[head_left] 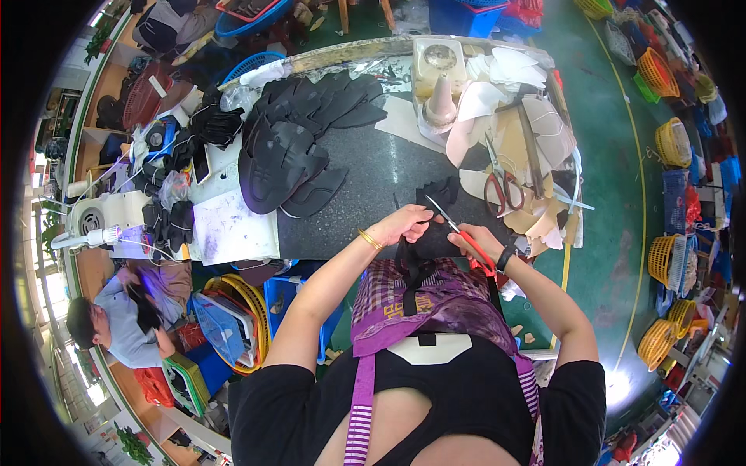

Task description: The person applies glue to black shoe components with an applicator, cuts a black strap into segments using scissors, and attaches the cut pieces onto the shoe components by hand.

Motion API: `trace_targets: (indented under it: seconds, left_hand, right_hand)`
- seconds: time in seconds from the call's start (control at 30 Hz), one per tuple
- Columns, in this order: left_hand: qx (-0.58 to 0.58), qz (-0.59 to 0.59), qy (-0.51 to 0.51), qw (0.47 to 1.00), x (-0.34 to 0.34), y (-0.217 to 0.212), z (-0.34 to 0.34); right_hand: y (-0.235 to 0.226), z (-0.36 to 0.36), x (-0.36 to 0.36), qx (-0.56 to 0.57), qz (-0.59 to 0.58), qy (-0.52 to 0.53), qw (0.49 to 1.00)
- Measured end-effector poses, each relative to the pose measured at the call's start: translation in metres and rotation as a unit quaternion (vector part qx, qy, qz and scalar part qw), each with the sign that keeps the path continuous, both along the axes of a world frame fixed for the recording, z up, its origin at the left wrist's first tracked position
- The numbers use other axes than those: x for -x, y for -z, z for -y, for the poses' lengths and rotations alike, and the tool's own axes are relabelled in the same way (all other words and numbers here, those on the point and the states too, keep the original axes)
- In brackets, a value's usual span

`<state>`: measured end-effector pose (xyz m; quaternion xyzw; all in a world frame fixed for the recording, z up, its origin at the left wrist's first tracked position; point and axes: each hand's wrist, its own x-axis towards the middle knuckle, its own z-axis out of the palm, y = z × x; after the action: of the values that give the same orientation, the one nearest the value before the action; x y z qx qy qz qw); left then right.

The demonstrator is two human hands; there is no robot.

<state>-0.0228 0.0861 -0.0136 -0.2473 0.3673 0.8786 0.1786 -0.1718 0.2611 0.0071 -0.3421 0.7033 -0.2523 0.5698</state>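
At the desk's [365,233] near edge, the left hand [404,224] pinches a floppy black fabric piece [435,233], held just above the dark tabletop. The right hand [475,241] is closed around red-handled scissors [458,229], thin blades angled into the fabric. Flat black sole-shaped cutouts [291,155] fan across the desk's far left; pale curved pieces [528,132] pile at its right edge

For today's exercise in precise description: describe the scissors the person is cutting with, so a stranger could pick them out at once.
Start at the dark worktable and go to its near edge, where the right hand works. It holds the red-handled scissors, blades pointing up-left into a black piece. The second pair of scissors lies unheld among pale cut pieces farther back.
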Motion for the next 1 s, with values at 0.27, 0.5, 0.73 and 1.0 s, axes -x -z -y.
trace_targets:
  seconds: [0.27, 0.5, 0.73, 1.0]
  left_hand:
    - [-0.031, 0.015, 0.009, 0.999, -0.004, 0.015, 0.005]
    - [0.028, -0.047, 0.109, 0.992, -0.01, -0.027, -0.008]
    - [0.055, -0.122, 0.137, 0.982, -0.009, -0.057, -0.007]
    - [0.072, -0.088, 0.077, 0.99, -0.012, -0.071, 0.002]
  right_hand:
    - [-0.007, 0.011, -0.004, 0.005, -0.031, -0.025, 0.999]
    - [-0.004, 0.01, -0.002, 0.133, 0.037, 0.088, 0.987]
    - [-0.05, 0.034, 0.015, 0.207, 0.034, 0.077, 0.975]
    - [-0.069, 0.041, 0.034, 0.228, 0.0, 0.109, 0.967]
